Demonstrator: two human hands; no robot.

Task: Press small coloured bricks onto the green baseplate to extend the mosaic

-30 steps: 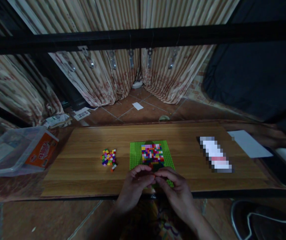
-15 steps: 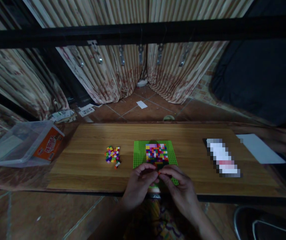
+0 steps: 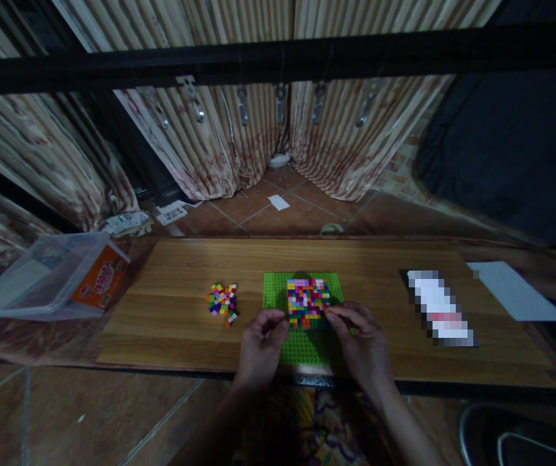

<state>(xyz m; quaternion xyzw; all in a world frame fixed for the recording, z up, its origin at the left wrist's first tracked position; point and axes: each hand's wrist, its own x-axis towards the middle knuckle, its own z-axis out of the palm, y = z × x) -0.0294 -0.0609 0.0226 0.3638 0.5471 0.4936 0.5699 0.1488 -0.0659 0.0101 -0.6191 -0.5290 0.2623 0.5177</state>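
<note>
My right hand pinches a little orange block over the green board, near the front edge of the bench. My left hand is curled; can't tell if it's empty. I'm probably adding blocks; this one needs lining up.

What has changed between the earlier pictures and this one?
Over the green baseplate, the left hand drew left, away from the right hand, which moved right and forward to the right edge of the brick mosaic, apparently pinching an orange brick. The mosaic's near rows are now uncovered. Baseplate and loose bricks stayed put.
</note>
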